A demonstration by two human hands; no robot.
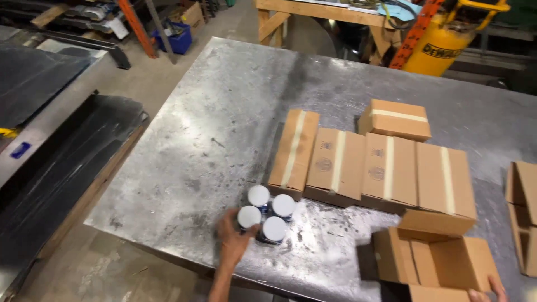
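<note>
Several small jars with white lids [267,215] stand in a tight cluster near the front edge of the metal table [212,128]. My left hand [234,237] is wrapped around the nearest jar at the cluster's left front. My right hand [488,289] shows only at the bottom right corner, its fingers gripping the near edge of an open cardboard box [433,262] that is tipped on its side with its flaps out.
A row of several taped cardboard boxes [369,168] lies behind the jars, with one more [396,119] further back. Another open box [523,215] sits at the right edge. A yellow tank [442,42] and wooden bench stand beyond the table; dark sheets lie on the floor left.
</note>
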